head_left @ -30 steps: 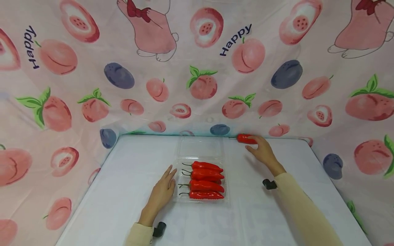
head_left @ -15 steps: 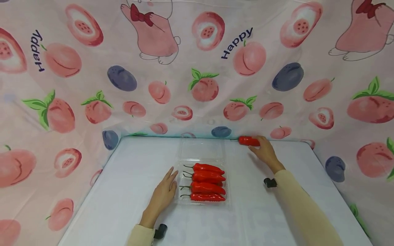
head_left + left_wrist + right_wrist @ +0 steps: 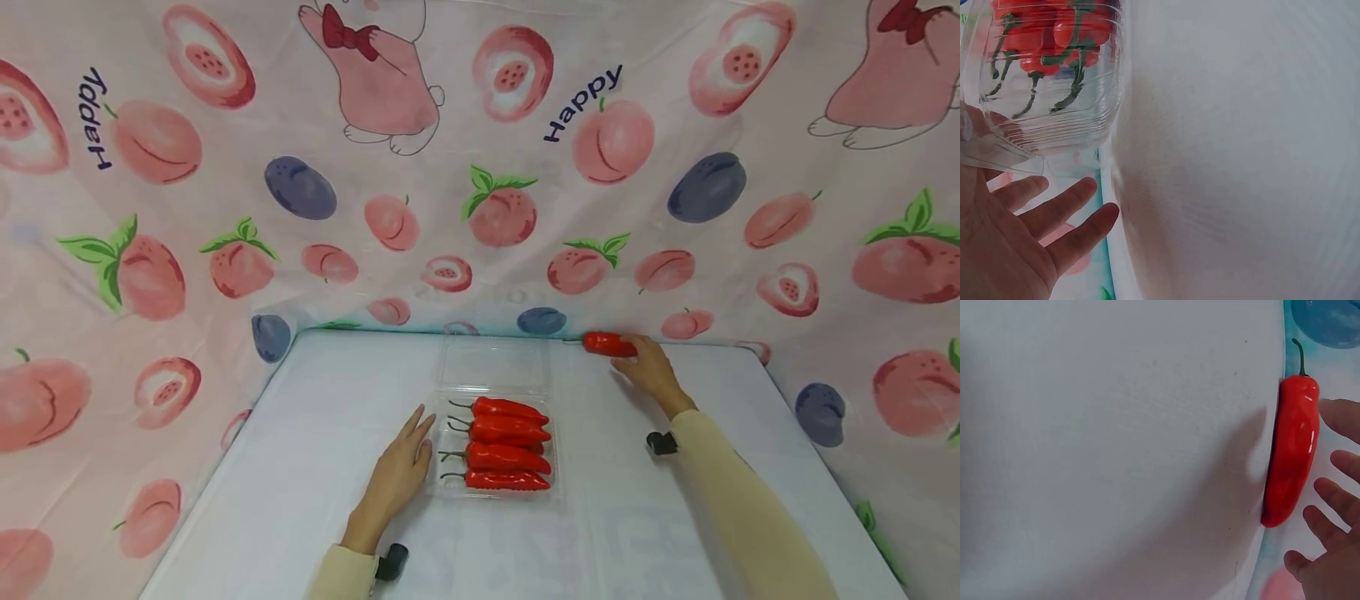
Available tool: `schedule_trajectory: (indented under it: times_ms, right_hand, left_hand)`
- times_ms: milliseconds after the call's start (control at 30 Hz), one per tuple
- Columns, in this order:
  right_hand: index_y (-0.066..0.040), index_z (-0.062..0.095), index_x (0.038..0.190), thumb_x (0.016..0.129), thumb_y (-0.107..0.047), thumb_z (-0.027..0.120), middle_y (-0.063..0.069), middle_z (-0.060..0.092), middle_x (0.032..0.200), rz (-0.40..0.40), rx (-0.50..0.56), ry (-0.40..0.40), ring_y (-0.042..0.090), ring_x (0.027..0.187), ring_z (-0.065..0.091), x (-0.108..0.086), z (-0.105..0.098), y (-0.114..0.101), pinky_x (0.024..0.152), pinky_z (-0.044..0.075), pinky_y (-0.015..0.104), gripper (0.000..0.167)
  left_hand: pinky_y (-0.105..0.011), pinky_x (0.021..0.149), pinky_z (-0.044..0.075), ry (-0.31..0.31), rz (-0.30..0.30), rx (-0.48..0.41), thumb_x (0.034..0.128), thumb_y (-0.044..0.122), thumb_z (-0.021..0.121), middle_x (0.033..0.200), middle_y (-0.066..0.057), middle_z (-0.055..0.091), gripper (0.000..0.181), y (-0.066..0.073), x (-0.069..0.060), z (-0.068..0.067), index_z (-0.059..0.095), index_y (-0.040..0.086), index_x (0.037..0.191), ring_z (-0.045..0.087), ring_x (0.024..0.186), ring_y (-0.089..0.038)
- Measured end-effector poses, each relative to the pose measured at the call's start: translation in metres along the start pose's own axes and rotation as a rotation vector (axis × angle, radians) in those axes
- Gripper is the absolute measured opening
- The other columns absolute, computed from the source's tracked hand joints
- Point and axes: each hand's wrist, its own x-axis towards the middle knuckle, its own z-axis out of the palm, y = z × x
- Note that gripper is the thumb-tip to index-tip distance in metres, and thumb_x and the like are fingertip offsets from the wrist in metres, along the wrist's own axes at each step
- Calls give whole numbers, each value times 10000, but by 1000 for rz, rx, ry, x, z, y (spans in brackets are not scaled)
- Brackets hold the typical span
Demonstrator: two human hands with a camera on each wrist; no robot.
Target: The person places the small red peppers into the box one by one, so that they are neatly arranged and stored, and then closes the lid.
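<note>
A clear plastic box [image 3: 495,496] with its lid open toward the back lies mid-table. Several red chili peppers [image 3: 506,457] lie in it, green stems pointing left. My left hand [image 3: 397,469] is beside the box's left side, fingers extended; in the left wrist view its fingers [image 3: 1082,237] are spread beneath the box corner. At the table's back edge, right of the lid, lies one more red chili pepper [image 3: 1293,450]. Close by it is my right hand [image 3: 651,369], fingers [image 3: 1335,497] spread and bent slightly. One fingertip reaches the pepper's side; I cannot tell whether it touches.
A white table [image 3: 300,467] lies under everything. Behind and around it hangs a pink cloth [image 3: 420,167] printed with fruit and rabbits. The transparent lid [image 3: 495,365] lies flat between the box and the back edge. A small black wrist camera [image 3: 662,443] sits at the right sleeve.
The head view has shifted slightly. My right hand's fingers have moved a little to the right along the lone pepper. My left hand and the filled box look the same.
</note>
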Motion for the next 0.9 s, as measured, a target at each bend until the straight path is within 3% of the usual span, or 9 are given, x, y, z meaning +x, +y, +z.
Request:
schedule_trajectory:
  times_ms: [900]
  right_hand:
    - [1,369,1476,924,-242,660,255,363,1506,11,-87,-80,444,1375,338,20,6,5,1149,289,612,669]
  left_hand:
    - [-533,994,495,5,2,10,996,166,527,1575,-65,388,434,1,1,-1,524,115,1427,559,1285,-357]
